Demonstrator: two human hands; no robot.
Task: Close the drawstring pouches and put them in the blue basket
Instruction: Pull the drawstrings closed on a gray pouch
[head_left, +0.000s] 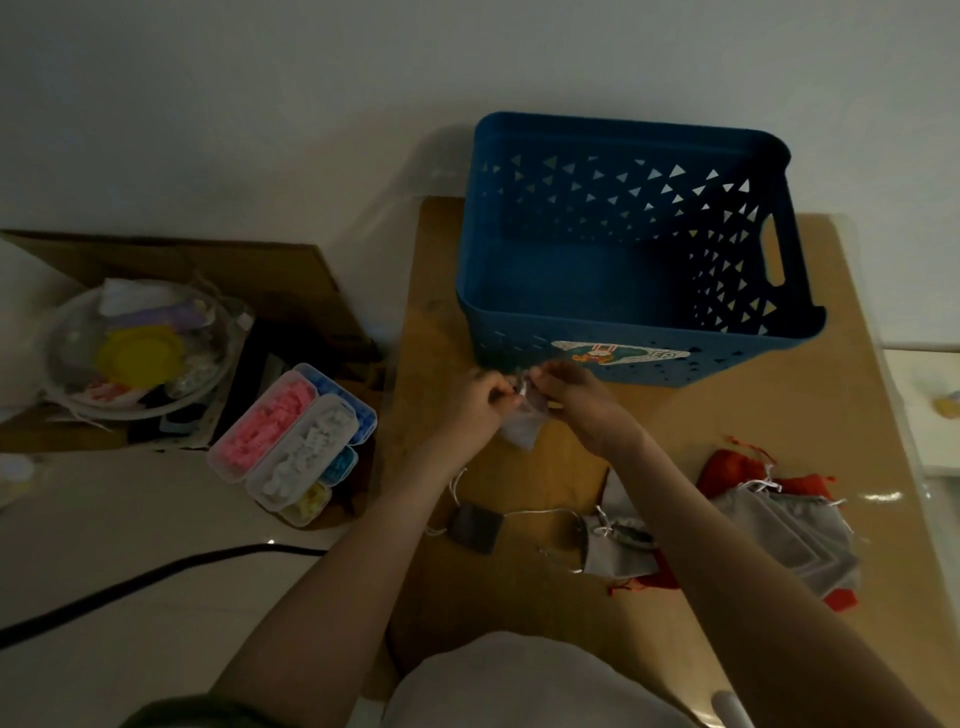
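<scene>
The left hand (483, 399) and right hand (577, 397) pinched the grey pouch (521, 430) at its mouth, fingers (505, 391) curled. It looked limp and light, best held there.

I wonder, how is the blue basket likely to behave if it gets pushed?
Probably stiff: the blue basket keeps its moulded shape. Likely light, with perforated walls and nothing visible inside. Its broad base suggests sliding on the glossy table rather than tipping.

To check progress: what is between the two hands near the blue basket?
In the head view, a grey pouch sits between the left hand and the right hand; both pinch its top.
</scene>
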